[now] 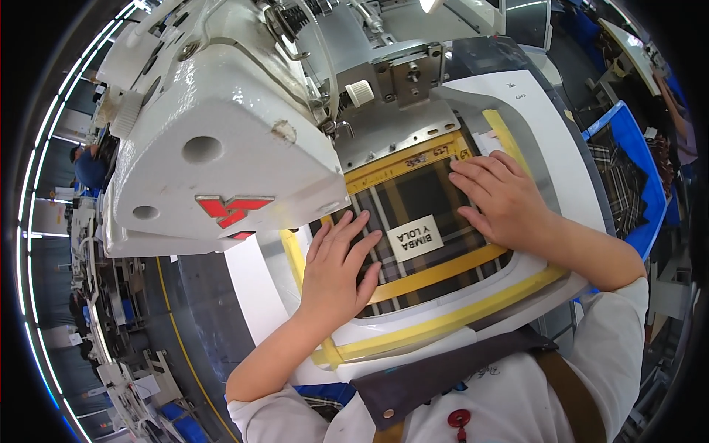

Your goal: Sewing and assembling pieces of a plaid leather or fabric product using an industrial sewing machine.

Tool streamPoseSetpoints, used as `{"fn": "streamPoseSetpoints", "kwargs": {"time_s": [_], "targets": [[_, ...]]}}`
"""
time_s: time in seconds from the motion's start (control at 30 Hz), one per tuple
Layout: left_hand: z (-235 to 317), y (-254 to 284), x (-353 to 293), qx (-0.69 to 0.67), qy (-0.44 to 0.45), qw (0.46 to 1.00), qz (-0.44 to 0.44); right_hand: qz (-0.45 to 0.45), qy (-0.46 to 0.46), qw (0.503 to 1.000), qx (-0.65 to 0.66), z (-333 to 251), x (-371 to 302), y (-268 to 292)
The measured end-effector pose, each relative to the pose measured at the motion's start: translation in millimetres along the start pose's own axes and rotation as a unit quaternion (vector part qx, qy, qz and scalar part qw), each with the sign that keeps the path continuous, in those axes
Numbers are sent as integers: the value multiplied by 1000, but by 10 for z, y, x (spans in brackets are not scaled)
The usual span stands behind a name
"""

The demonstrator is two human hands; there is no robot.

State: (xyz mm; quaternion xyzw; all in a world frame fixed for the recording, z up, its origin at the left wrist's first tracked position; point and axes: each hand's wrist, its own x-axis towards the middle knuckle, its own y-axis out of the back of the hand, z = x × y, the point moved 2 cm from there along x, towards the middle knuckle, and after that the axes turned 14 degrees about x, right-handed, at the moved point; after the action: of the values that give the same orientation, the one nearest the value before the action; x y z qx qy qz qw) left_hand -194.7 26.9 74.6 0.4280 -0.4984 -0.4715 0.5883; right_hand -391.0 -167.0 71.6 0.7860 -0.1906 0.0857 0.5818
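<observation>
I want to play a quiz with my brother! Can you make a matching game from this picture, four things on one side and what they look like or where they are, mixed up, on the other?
Things:
1. Label
2. Machine
3. Frame
4. Cloth

Looks or places:
A. Yellow
B. Dark plaid
C. Small and pale, between the left hand and the right hand
D. Big and white, with a red mark

Right pairs: 1-C, 2-D, 3-A, 4-B
</observation>
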Motion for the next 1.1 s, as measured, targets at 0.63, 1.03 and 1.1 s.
{"fn": "streamPoseSetpoints", "kwargs": {"time_s": [0.63, 1.03, 1.1], "targets": [[300, -84, 420, 40, -7, 999, -27, -26, 68, 997, 30, 232, -22, 15], [496, -188, 663, 35, -12, 999, -25, -53, 114, 992, 15, 345, -2, 14], [531, -200, 712, 35, -12, 999, -28, -56, 120, 991, 16, 372, -13, 26]]}}
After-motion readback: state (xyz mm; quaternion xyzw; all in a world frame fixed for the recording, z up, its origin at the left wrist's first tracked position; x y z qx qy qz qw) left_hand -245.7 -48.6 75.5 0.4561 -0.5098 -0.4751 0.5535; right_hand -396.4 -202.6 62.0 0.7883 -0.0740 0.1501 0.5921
